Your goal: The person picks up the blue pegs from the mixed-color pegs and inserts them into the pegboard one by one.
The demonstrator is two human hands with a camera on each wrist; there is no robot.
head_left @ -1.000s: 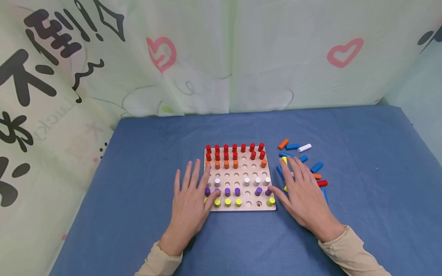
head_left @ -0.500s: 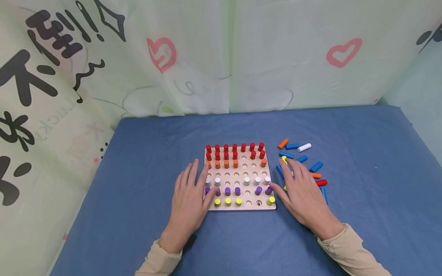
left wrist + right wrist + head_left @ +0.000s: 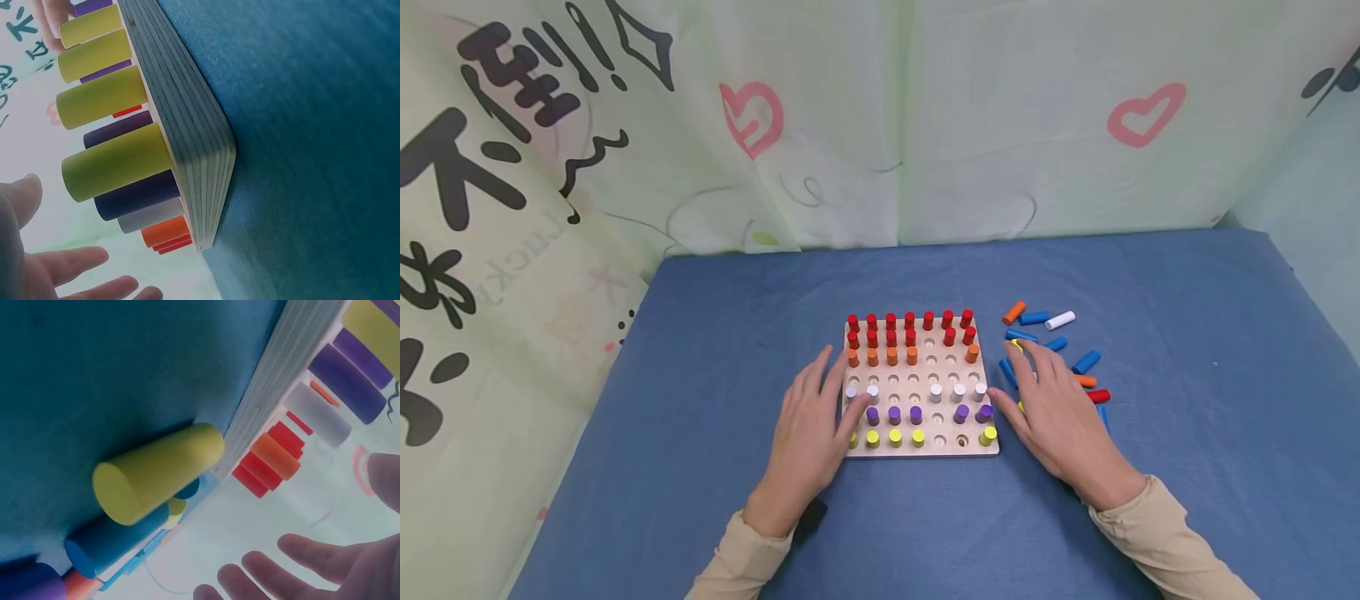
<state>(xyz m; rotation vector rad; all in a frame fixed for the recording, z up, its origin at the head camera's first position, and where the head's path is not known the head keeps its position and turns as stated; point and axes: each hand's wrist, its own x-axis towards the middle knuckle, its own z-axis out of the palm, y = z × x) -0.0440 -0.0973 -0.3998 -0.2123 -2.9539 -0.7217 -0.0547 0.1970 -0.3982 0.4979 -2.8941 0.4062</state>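
A wooden pegboard [image 3: 940,450] lies on the blue cloth with red, orange, white, purple and yellow pegs standing in it and several holes bare. My left hand [image 3: 816,404] lies flat at the board's left edge, fingers straight, thumb by the purple pegs [image 3: 872,414]. My right hand [image 3: 1041,392] lies flat over loose pegs to the right of the board, thumb at the board's right edge. Neither hand holds anything. In the left wrist view the yellow pegs [image 3: 112,164] stick out from the board's side [image 3: 200,156]. In the right wrist view a loose yellow peg [image 3: 156,472] lies beside the board [image 3: 281,375].
Loose blue, orange, white and red pegs [image 3: 1060,321] are scattered on the cloth right of the board, some under my right hand. A printed curtain [image 3: 880,125] hangs behind and to the left. The blue cloth [image 3: 700,375] stretches around the board.
Both hands have shifted slightly. The left hand's fingers have drawn closer together and turned toward the board. The right hand slid back a little. No peg has moved.
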